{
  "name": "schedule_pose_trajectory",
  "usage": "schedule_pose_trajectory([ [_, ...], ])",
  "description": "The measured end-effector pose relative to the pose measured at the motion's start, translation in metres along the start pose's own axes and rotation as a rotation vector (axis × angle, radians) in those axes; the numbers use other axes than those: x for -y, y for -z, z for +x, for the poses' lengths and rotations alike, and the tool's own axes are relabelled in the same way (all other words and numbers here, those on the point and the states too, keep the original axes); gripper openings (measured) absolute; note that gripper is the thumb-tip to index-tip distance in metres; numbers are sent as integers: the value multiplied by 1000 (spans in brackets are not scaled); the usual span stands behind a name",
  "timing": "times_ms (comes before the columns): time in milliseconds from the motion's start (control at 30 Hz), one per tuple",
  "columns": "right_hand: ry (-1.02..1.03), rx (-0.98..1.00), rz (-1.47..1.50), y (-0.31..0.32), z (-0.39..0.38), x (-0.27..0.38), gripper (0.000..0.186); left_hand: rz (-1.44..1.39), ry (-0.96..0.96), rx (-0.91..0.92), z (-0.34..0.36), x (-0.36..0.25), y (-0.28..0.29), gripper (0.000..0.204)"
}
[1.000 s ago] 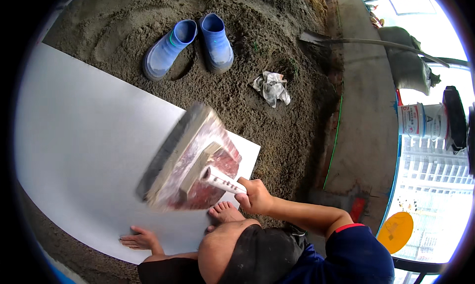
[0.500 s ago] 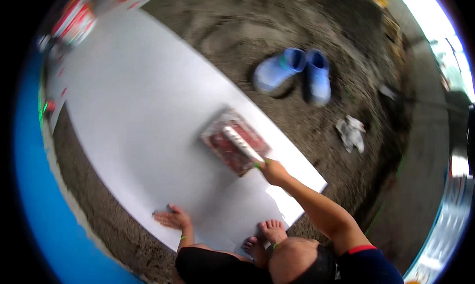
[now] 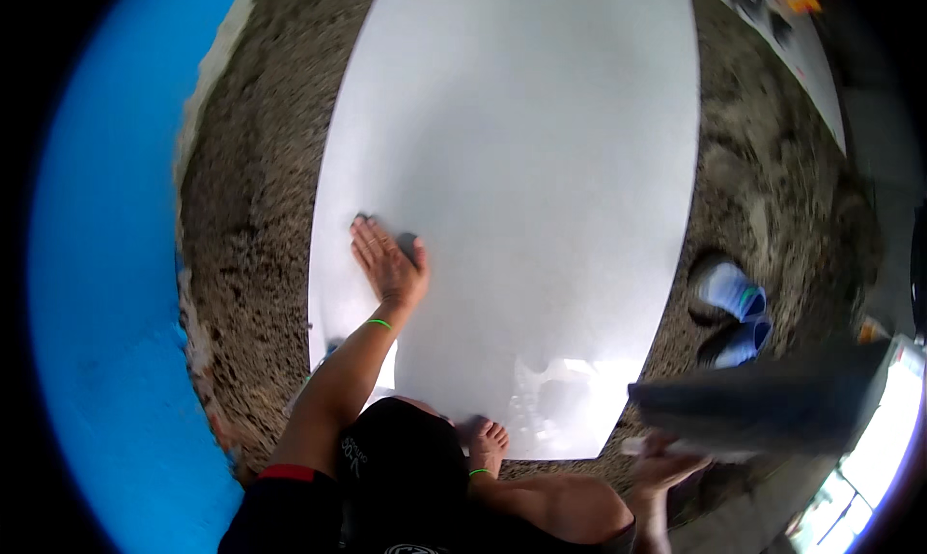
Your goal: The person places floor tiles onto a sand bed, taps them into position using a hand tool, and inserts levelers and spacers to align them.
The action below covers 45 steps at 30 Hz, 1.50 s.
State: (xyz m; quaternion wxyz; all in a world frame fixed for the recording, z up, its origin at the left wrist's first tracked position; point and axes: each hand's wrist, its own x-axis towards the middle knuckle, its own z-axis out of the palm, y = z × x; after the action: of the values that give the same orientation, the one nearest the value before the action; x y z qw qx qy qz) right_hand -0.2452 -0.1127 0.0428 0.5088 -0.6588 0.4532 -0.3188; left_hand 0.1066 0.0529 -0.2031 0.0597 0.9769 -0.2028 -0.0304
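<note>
Glossy white rectangular slab (image 3: 521, 187), seen from the head camera, lies flat on brown, gritty sand (image 3: 256, 187) in front of you, its long sides running away from you and its far end leaving the picture at the top. Bright reflections shine on its near end, towards the right corner.

Your left hand (image 3: 391, 269) is spread flat over the left part of the slab, palm down, its fingers stretched out and lying close alongside one another, the thumb apart from them. It holds nothing. Dark shadow shows beside the fingertips and thumb, and you cannot tell from this angle whether the palm presses on the surface or sits just above it.

Your right hand (image 3: 666, 469), off the slab's near right corner, is closed around the white bar handle (image 3: 632, 446) of a broad, flat, dark grey-faced tool (image 3: 763, 404). You hold the tool raised and tilted to the right of the slab; blur hides how each finger wraps the handle.

Your bare foot (image 3: 490, 443) is at the slab's near edge, between your two hands. Beyond the tool, a pair of pale blue ankle boots (image 3: 726, 288) rests on the sand, beside the slab's right edge. Along your far left runs a smooth, bright blue surface (image 3: 106, 264), with a strip of sand between it and the slab.
</note>
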Motion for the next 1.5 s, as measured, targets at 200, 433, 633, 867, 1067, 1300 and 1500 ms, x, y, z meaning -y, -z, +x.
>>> schedule_pose_trajectory([
  [200,-350,443,-830,-79,1,-159,47,-157,-28,-22,-5,-22,2,84],
  [433,-300,518,-197,-124,118,31,38,-184,74,35,1,-5,-8,73],
  [633,-22,413,-523,-76,37,-84,51,-230,62,49,10,-12,1,70],
  [867,-291,553,-633,-189,204,-155,51,-298,43,71,16,-22,13,71],
  [1067,-288,612,-471,-255,200,-75,42,-274,16,-31,-3,7,5,78],
  [1300,-113,632,-771,-136,58,-178,33,-293,-77,-89,-3,2,-5,94],
  [1500,-310,335,-711,-98,-4,-183,26,-156,-117,98,-1,17,-4,98],
])
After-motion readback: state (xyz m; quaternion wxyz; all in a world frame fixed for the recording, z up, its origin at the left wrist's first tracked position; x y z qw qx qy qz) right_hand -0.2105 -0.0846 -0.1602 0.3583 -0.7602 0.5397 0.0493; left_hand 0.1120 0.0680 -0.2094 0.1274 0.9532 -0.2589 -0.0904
